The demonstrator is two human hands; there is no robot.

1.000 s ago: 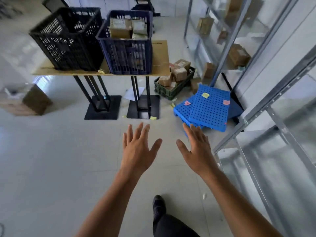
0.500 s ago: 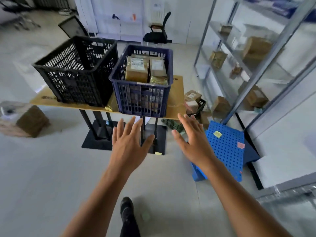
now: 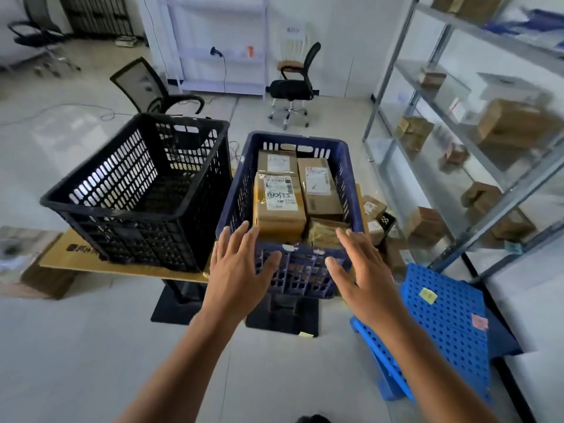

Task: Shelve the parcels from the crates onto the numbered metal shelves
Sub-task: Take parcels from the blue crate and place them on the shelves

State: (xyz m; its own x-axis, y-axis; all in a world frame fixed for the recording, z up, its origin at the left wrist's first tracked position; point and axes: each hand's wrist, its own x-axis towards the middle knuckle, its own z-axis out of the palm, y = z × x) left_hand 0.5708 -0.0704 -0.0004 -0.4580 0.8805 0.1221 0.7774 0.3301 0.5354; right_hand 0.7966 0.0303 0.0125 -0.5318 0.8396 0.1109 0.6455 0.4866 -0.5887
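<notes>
Reaching forward, the left hand (image 3: 236,267) and right hand (image 3: 363,271) hold their fingers spread, gripping nothing. Brown cardboard parcels (image 3: 279,203) fill the dark-blue slotted plastic crate (image 3: 300,270) beside them.

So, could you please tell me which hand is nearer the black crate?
Left. The left hand hovers just right of the black crate; the right hand is farther right.

Blue crate (image 3: 293,270) open-topped, parcels (image 3: 279,206) reachable
</notes>
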